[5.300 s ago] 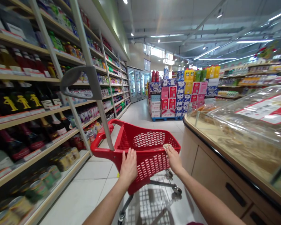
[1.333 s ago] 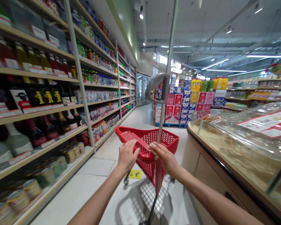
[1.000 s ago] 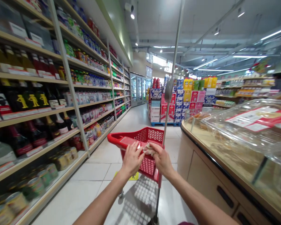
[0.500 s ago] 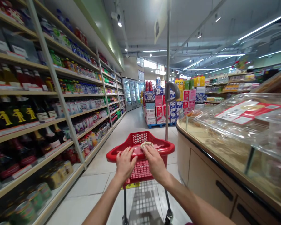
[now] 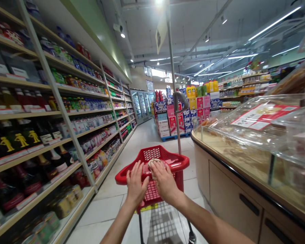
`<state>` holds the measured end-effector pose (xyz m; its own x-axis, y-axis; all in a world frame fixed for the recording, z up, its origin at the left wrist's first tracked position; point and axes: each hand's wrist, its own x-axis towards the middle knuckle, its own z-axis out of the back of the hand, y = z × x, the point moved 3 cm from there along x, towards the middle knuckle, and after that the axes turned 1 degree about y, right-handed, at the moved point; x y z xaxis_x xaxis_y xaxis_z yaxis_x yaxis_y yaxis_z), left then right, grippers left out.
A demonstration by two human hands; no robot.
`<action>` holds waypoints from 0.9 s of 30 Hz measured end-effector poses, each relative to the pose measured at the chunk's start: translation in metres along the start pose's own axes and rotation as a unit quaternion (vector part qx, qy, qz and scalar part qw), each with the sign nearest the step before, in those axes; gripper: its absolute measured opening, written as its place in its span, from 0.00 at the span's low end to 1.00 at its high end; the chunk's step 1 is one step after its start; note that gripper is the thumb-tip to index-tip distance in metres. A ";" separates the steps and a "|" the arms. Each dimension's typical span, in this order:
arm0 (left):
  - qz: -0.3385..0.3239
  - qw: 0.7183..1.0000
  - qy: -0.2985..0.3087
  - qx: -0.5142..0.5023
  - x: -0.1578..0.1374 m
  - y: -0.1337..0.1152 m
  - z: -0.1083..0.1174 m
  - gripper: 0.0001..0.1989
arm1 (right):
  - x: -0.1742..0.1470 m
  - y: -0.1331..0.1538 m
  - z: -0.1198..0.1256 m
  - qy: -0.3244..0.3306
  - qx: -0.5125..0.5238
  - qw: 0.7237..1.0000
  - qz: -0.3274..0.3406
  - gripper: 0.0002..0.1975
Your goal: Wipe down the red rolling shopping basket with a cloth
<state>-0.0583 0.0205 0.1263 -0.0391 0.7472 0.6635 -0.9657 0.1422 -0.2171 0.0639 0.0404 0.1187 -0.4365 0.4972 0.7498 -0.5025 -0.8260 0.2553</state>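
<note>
A red plastic shopping cart (image 5: pixel 152 153) stands in front of me, its curved red handle (image 5: pixel 181 163) nearest my hands. My left hand (image 5: pixel 136 184) lies on the left part of the handle, fingers stretched forward and thumb apart. Beside it, my right hand (image 5: pixel 165 181) is closed over a crumpled whitish cloth (image 5: pixel 154 163) pressed against the handle's middle. Most of the cloth is hidden under the fingers. A grey pole (image 5: pixel 173 61) with a looped grey grip (image 5: pixel 185 102) rises at the cart's right side.
Shelves of bottles and cans (image 5: pixel 96 136) line the left. On the right is a curved counter (image 5: pixel 203 169) with clear plastic food packs (image 5: pixel 259 117). Stacked cartons (image 5: pixel 175 122) stand on a blue pallet ahead, glass-door coolers (image 5: pixel 141 103) farther back.
My right hand and the cloth have shifted slightly left and toward me on the handle. My left hand stays at about the same place. The view has tilted a little.
</note>
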 end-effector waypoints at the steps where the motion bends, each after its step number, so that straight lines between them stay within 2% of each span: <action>1: -0.011 1.000 -0.006 -0.016 0.002 -0.006 0.002 0.25 | 0.002 0.002 0.004 0.011 0.020 1.000 -0.010 0.33; 3: -0.034 0.998 0.018 -0.049 0.007 -0.022 0.000 0.25 | 0.003 -0.002 0.014 0.029 0.067 0.997 -0.020 0.36; 6: -0.040 0.995 0.081 -0.048 0.015 -0.050 -0.010 0.22 | -0.002 -0.024 0.030 0.017 0.092 0.995 -0.044 0.34; 9: -0.034 0.998 0.058 0.017 0.017 -0.060 -0.016 0.19 | -0.011 -0.050 0.038 0.002 0.030 0.997 -0.068 0.28; 11: -0.055 0.996 0.040 0.049 0.012 -0.046 -0.013 0.20 | -0.016 -0.064 0.038 0.012 -0.005 0.998 -0.061 0.24; 13: -0.079 0.994 0.031 0.065 0.003 -0.015 -0.005 0.23 | -0.020 -0.072 0.037 0.008 -0.009 0.998 -0.054 0.22; 15: -0.070 0.994 0.002 0.078 -0.004 0.021 0.006 0.23 | -0.022 -0.075 0.035 -0.019 0.002 0.999 -0.051 0.22; 17: -0.034 0.995 -0.042 0.083 -0.006 0.043 0.014 0.23 | -0.023 -0.074 0.031 -0.052 0.013 0.997 -0.047 0.22; 18: -0.027 0.995 -0.054 0.082 -0.006 0.044 0.013 0.23 | -0.023 -0.073 0.029 -0.068 0.015 0.996 -0.048 0.22; 20: -0.045 0.995 -0.051 0.074 -0.003 0.025 0.002 0.23 | -0.024 -0.070 0.026 -0.085 0.015 0.995 -0.049 0.22; 22: -0.101 0.993 -0.022 0.058 0.000 -0.003 -0.011 0.22 | -0.025 -0.068 0.026 -0.070 0.009 0.997 -0.027 0.22; 24: -0.138 0.989 0.002 0.048 -0.001 -0.015 -0.017 0.23 | -0.026 -0.069 0.028 -0.042 -0.001 0.999 -0.002 0.23; 25: -0.141 0.989 0.007 0.049 -0.003 -0.010 -0.014 0.23 | -0.026 -0.071 0.030 -0.032 -0.005 0.999 0.004 0.24; 27: -0.109 0.992 0.000 0.064 -0.008 0.021 -0.002 0.22 | -0.028 -0.073 0.033 -0.029 -0.008 1.000 0.000 0.24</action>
<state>-0.0774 0.0189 0.1155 0.1750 0.7071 0.6851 -0.9758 0.2171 0.0252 0.1377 0.0782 0.0993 -0.3932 0.4800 0.7843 -0.5147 -0.8217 0.2448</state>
